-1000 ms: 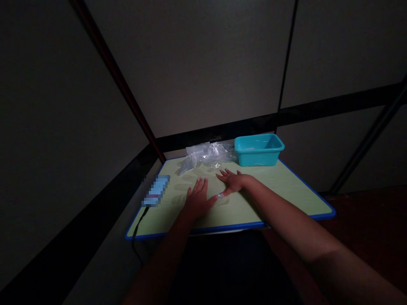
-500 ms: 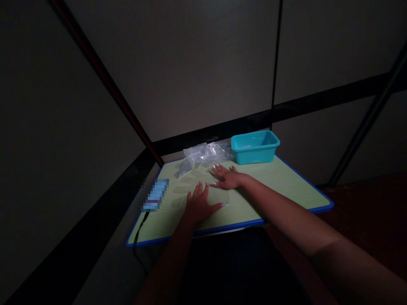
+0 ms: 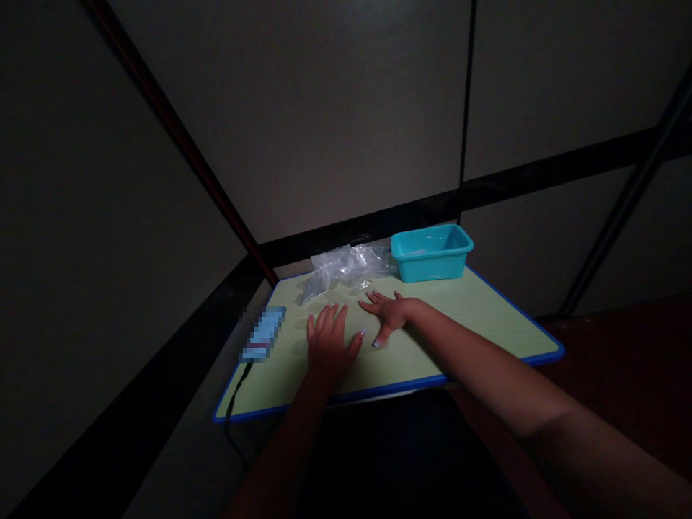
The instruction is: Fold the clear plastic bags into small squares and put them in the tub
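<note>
Both hands press down on a thin, see-through plastic bag (image 3: 351, 321) that lies flat on the pale green table; its edges are hard to make out. My left hand (image 3: 329, 344) is flat with its fingers apart, over the bag's left part. To its right, my right hand (image 3: 390, 316) lies with fingers and thumb spread on the bag's right part. Neither hand grips anything. Just beyond the fingertips is a crumpled heap of clear plastic bags (image 3: 349, 267).
A turquoise plastic basin (image 3: 432, 265) stands at the back right of the blue-edged table (image 3: 486, 328). At the left edge lies a blurred-out light blue object (image 3: 264, 335) with a dark strap (image 3: 236, 393) hanging down. Panelled walls rise behind and to the left.
My left hand has slid a little to the left. My right hand has shifted slightly toward me, and its thumb now points down toward the near edge.
</note>
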`<state>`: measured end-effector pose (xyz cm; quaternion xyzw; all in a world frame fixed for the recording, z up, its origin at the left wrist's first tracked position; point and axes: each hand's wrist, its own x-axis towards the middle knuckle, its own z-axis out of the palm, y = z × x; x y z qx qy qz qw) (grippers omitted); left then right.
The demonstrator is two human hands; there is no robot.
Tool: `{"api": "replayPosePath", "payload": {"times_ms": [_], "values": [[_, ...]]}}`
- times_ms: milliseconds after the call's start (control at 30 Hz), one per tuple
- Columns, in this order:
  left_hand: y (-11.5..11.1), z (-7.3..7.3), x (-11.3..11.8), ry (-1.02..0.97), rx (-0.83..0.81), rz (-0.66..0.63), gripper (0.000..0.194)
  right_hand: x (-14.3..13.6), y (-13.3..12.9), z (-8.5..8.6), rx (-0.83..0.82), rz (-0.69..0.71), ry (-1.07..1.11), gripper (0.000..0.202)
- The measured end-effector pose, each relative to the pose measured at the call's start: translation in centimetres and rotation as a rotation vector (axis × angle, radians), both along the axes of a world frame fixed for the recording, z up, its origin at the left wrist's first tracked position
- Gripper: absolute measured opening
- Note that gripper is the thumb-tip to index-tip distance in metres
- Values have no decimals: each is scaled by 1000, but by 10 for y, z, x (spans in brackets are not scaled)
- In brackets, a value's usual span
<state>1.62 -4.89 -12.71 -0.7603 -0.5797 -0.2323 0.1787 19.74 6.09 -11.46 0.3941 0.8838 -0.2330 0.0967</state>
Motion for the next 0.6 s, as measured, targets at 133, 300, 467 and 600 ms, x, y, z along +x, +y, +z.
{"api": "replayPosePath", "payload": {"times_ms": [133, 300, 467, 600], "values": [[-5, -1, -18, 20, -65, 2, 45, 0, -1, 2, -4, 0, -8, 129], [-20, -5, -52, 140, -358, -40, 60, 0, -2, 3, -22, -19, 4, 131], [-33, -16, -68, 240, -550, 8, 63, 0, -2, 2, -20, -21, 2, 127], [-33, -22, -69, 197, -477, -5, 64, 1, -4, 6, -27, -18, 2, 125]]}}
